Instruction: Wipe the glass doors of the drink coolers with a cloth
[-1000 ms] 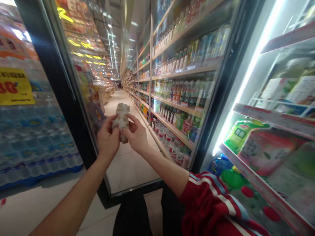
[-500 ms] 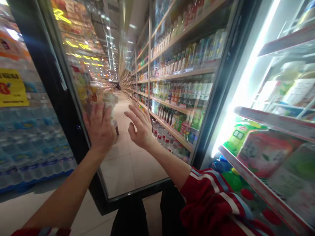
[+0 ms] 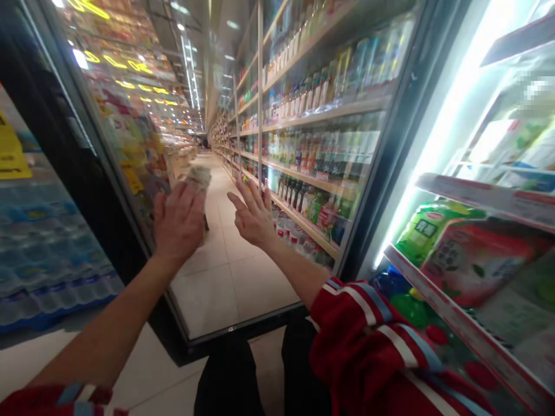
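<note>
My left hand [image 3: 180, 224] presses a pale, crumpled cloth [image 3: 201, 175] against the glass door [image 3: 217, 289]. The fingers lie over the cloth and cover most of it; its upper edge shows past the fingertips. To its right, my right hand [image 3: 255, 218] is at the same glass with fingers spread and holds nothing. Whether its fingertips touch the pane, I cannot tell. The door has a black frame [image 3: 171, 338] and stands ajar from a lit refrigerator. Bottles and an aisle show in or through the pane.
On the right, the refrigerator's shelves hold a green pouch [image 3: 427, 228], a red pouch [image 3: 481, 260] and bottles, behind a shelf edge [image 3: 459, 341]. Packs of bottled water [image 3: 47, 248] stand at the left beyond the door, with a yellow sign [image 3: 13, 153]. My legs are below the door.
My left hand has shifted slightly on the glass, and more of the cloth's edge shows. My right hand has moved a little right, its fingers more upright. The view has shifted slightly.
</note>
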A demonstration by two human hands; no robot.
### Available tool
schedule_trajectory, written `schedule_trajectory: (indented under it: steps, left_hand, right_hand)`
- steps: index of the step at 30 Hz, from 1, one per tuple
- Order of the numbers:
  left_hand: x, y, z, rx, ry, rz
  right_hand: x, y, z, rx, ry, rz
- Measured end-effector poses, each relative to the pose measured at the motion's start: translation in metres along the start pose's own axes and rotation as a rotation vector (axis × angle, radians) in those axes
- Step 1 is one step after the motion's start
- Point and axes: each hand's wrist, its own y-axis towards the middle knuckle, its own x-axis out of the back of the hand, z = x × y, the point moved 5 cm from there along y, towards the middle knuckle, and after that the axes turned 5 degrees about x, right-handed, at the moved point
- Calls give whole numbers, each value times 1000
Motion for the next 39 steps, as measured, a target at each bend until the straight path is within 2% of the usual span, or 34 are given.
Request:
schedule_trajectory:
  steps: [3, 5, 7, 11, 13, 15, 18, 20, 25, 27, 29, 32, 34, 39]
  left_hand:
    - [23, 13, 15, 105, 102, -155]
    - [26, 15, 16, 159, 108, -202]
    - [14, 8, 10, 153, 69, -174]
    - [-25, -17, -7, -36, 33, -22]
    - [-32, -21, -5, -79, 43, 26]
    - [-25, -13, 6, -16, 59, -15]
    - [-7, 3, 25, 172, 78, -173]
    - [-9, 4, 27, 212, 79, -207]
    - [-54, -22, 4, -27, 6, 1]
    - [-60, -26, 6, -50, -14, 54]
    - [-53, -19, 16, -4, 9, 10]
    - [-35, -5, 31, 131, 61, -135]
    - [-37, -4, 29, 148, 61, -146]
    - [-76, -33, 3, -55, -29, 106]
  right_hand:
    - [0, 2, 1, 18, -36, -45]
    - [0, 2, 1, 27, -66, -70]
    - [-2, 2, 1, 40, -83, -92]
    - [-7, 3, -2, 49, -97, -109]
    - [-11, 4, -4, 49, -91, -95]
    - [-15, 5, -6, 56, -73, -71]
    - [-20, 5, -9, 47, -49, -22]
    - [-21, 6, -10, 33, -44, -9]
    - [-23, 4, -12, 45, -65, -15]
    - [-26, 0, -14, 61, -62, -9]
    - [-30, -5, -17, 79, -49, 6]
    - [-35, -11, -19, 88, -19, 38]
    - [-36, -14, -20, 80, 7, 59]
    - [-34, -16, -20, 95, 40, 79]
